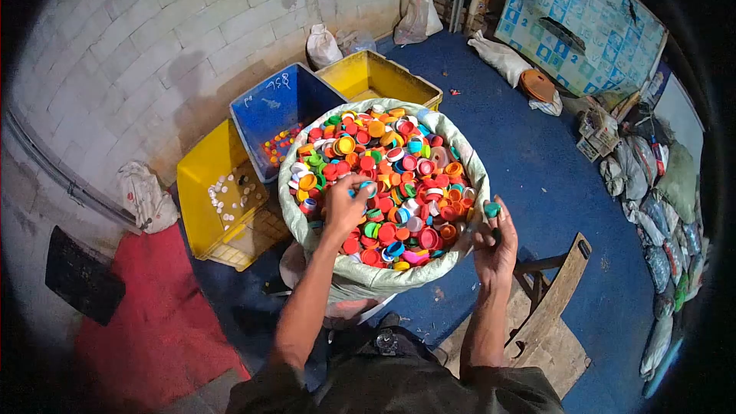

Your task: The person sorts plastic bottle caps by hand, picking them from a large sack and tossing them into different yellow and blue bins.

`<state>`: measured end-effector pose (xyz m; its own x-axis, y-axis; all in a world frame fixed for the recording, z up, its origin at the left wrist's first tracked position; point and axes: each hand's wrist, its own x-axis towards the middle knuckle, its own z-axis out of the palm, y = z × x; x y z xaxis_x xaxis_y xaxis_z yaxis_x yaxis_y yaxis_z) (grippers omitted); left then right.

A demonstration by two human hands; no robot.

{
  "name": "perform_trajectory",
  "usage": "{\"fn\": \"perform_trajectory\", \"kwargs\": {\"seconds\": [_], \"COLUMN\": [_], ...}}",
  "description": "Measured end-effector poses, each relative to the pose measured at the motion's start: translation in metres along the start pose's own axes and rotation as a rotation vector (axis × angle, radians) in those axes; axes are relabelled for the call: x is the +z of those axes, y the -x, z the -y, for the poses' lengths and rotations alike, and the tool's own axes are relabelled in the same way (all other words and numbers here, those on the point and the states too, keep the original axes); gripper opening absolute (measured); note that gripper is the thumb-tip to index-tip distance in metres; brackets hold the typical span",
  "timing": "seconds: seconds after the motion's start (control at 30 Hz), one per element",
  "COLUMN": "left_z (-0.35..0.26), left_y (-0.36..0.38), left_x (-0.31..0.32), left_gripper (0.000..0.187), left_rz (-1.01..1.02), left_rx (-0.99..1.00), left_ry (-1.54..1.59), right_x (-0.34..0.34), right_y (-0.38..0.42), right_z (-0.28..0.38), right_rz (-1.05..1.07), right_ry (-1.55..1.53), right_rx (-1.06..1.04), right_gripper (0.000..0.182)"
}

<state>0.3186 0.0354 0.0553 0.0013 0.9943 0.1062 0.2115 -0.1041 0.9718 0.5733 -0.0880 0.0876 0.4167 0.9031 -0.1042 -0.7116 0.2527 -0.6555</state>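
Observation:
A large pale sack (469,143) with a rolled rim stands in front of me, full of plastic caps in red, orange, white, blue, green and other colours. Over the left part of the caps, my left hand (346,203) is closed with a blue cap (366,188) at its fingertips. Just outside the sack's right rim, my right hand (494,241) holds a green cap (491,209) between its fingertips, palm turned up.
A blue bin (264,119) with red and orange caps, a yellow bin (203,161) with white caps and another yellow bin (418,90) stand behind and left of the sack. A wooden chair (552,291) is at right. Filled bags (678,184) line the right side.

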Motion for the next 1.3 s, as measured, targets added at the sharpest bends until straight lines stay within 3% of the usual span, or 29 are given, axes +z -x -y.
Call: {"fn": "perform_trajectory", "kwargs": {"seconds": [0.07, 0.17, 0.23, 0.3, 0.4, 0.5, 0.53, 0.6, 0.8, 0.97, 1.07, 1.13, 1.3], "left_z": [-0.007, -0.015, -0.022, -0.034, -0.035, -0.052, -0.057, -0.058, -0.058, -0.022, 0.015, 0.029, 0.073], "left_y": [0.013, 0.043, 0.068, 0.093, 0.126, 0.158, 0.166, 0.174, 0.160, 0.098, 0.049, 0.015, -0.065], "left_x": [-0.013, -0.025, -0.028, -0.028, -0.007, 0.022, 0.034, 0.062, 0.184, 0.331, 0.400, 0.423, 0.436], "left_gripper": [0.016, 0.017, 0.015, 0.015, 0.019, 0.023, 0.023, 0.025, 0.026, 0.022, 0.016, 0.016, 0.033], "left_rz": [0.055, 0.030, -0.002, 0.045, -0.058, -0.033, 0.035, 0.176, 0.380, 0.129, -0.091, -0.231, -0.557], "left_rx": [-0.226, -0.358, -0.451, -0.446, -0.411, -0.436, -0.451, -0.502, -0.729, -0.776, -0.848, -0.852, -0.841], "left_ry": [0.432, 0.849, 0.911, 0.936, 1.075, 1.205, 1.245, 1.307, 1.326, 1.370, 1.395, 1.409, 1.390], "right_x": [0.008, 0.006, 0.011, 0.020, 0.020, 0.014, 0.010, -0.004, -0.059, -0.138, -0.174, -0.206, -0.228], "right_y": [0.024, 0.048, 0.067, 0.081, 0.090, 0.085, 0.079, 0.061, -0.043, -0.182, -0.250, -0.288, -0.329], "right_z": [-0.004, -0.015, -0.028, -0.035, -0.031, -0.016, -0.012, -0.003, 0.050, 0.073, 0.076, 0.063, 0.023], "right_rz": [0.042, 0.131, 0.094, 0.011, 0.022, 0.063, -0.021, 0.009, 0.035, -0.026, -0.055, 0.032, -0.062], "right_ry": [-0.034, -0.216, -0.313, -0.398, -0.596, -0.581, -0.544, -0.504, -0.393, 0.027, 0.072, 0.102, 0.026], "right_rx": [0.040, 0.258, 0.347, 0.390, 0.541, 0.484, 0.430, 0.375, 0.276, 0.230, 0.437, 0.515, 0.669], "right_gripper": [0.042, 0.043, 0.040, 0.039, 0.035, 0.032, 0.031, 0.031, 0.022, 0.024, 0.021, 0.018, 0.023]}}
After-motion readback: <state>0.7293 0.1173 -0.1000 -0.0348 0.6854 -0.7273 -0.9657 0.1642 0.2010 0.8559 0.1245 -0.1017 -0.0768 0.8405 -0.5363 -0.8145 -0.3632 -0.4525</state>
